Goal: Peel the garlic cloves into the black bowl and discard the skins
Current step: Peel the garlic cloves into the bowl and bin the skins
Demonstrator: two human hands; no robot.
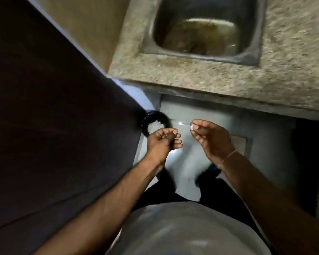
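My right hand (212, 138) pinches a small white garlic clove (191, 127) between thumb and fingertips, held in the air above the floor. My left hand (163, 143) hovers a little to its left with its fingers curled toward the thumb; blur hides whether anything is in them. Just beyond the left hand, low by the floor, sits a round black container (147, 119) with pale white bits (155, 126) inside. I cannot tell whether it is a bin or the bowl.
A steel sink (197, 30) is set in a speckled stone counter (173, 70) ahead of me. A dark panel (53, 107) fills the left side. Below the hands are the pale floor (188, 115) and my own body.
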